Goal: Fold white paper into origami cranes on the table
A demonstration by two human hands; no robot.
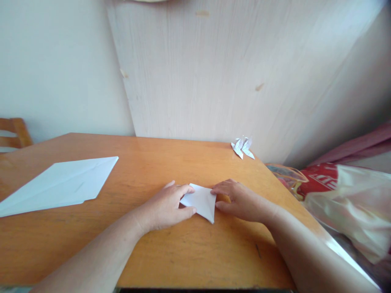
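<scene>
A small piece of folded white paper lies on the wooden table in front of me, roughly four-sided with one corner pointing towards me. My left hand grips its left side, thumb on the lower edge and index finger on the upper left corner. On the other side, my right hand has its fingertips on the upper right corner, with the thumb beside the right edge. The undersides of the right fingers are hidden.
White paper sheets lie at the left on the table. Folded paper pieces with pointed tips stand at the far right corner, by the wall panel. Beyond the right edge are plastic bags; a chair is at far left.
</scene>
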